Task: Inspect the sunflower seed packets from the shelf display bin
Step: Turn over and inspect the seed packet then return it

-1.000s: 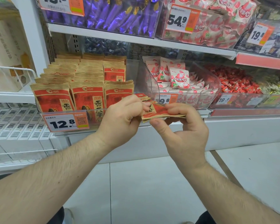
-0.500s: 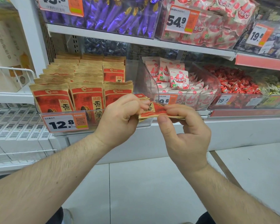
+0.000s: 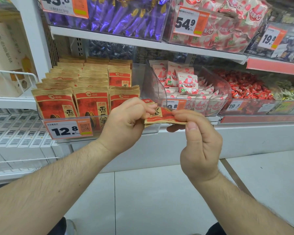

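Observation:
A red and tan sunflower seed packet (image 3: pixel 161 116) lies nearly flat between both hands, just in front of the clear display bin (image 3: pixel 70 119). My left hand (image 3: pixel 124 122) grips its left end with curled fingers. My right hand (image 3: pixel 199 143) pinches its right end between thumb and fingers. Several matching packets (image 3: pixel 92 102) stand upright in rows inside the bin, behind a 12.8 price tag (image 3: pixel 68 130).
A clear bin of white and pink snack packs (image 3: pixel 187 85) sits right of the seeds, then red wrapped candies (image 3: pixel 248 87). Purple sweets (image 3: pixel 126 16) fill the shelf above. White boxes (image 3: pixel 15 133) sit in wire racks at left. White floor tiles (image 3: pixel 159 200) lie below.
The packet has tipped a little flatter and my right thumb has shifted up along its right edge. Both hands stay in about the same place.

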Action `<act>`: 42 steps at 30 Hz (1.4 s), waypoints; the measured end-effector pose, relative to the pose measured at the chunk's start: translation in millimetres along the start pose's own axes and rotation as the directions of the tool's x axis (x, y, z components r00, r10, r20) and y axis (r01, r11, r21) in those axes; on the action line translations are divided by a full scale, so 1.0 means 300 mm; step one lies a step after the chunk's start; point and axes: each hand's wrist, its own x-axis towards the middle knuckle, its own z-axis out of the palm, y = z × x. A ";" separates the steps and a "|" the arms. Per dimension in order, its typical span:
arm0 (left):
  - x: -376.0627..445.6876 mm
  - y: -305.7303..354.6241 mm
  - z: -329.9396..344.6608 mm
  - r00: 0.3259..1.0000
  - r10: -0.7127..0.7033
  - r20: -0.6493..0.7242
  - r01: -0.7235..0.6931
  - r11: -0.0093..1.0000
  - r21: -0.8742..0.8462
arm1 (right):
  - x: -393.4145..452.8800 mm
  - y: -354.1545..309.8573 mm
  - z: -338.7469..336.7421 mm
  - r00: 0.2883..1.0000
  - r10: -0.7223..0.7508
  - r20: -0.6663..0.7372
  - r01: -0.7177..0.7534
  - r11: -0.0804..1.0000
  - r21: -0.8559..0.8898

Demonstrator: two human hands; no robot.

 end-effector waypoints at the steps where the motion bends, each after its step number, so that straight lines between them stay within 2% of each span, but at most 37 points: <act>1: 0.001 0.003 -0.001 1.000 -0.006 0.001 0.006 1.000 -0.003 | 0.001 -0.001 0.000 1.000 0.001 0.000 -0.001 1.000 0.002; 9: 0.002 0.005 -0.003 1.000 -0.013 0.002 0.013 1.000 0.016 | 0.001 -0.001 -0.003 0.999 0.038 0.028 -0.039 0.999 0.038; 11: 0.000 0.000 -0.007 0.998 -0.053 0.035 0.052 0.998 0.019 | 0.011 -0.004 -0.013 0.993 0.096 0.064 -0.097 0.995 0.023; 13: 0.002 0.000 -0.013 0.984 -0.158 0.080 0.157 0.987 0.021 | 0.029 -0.009 -0.023 0.975 0.202 0.095 -0.203 0.979 -0.001; 17: 0.004 0.034 -0.010 0.876 -0.435 0.211 0.457 0.887 -0.071 | 0.061 -0.005 -0.041 0.940 0.330 0.084 -0.325 0.943 -0.070; 22: 0.021 0.054 -0.008 0.780 -0.545 0.307 0.588 0.806 -0.061 | 0.091 -0.004 -0.054 0.868 0.493 0.062 -0.488 0.869 -0.081; 26: 0.035 0.068 -0.006 0.697 -0.631 0.342 0.708 0.681 -0.186 | 0.102 -0.005 -0.062 0.839 0.536 0.093 -0.523 0.842 -0.135; 32: 0.051 0.065 -0.008 0.634 -0.707 0.314 0.769 0.533 -0.354 | 0.107 -0.021 -0.059 0.817 0.563 0.123 -0.547 0.825 -0.143; 42: 0.065 0.054 -0.014 0.571 -0.780 0.256 0.794 0.446 -0.413 | 0.104 -0.030 -0.058 0.762 0.605 0.229 -0.573 0.796 -0.194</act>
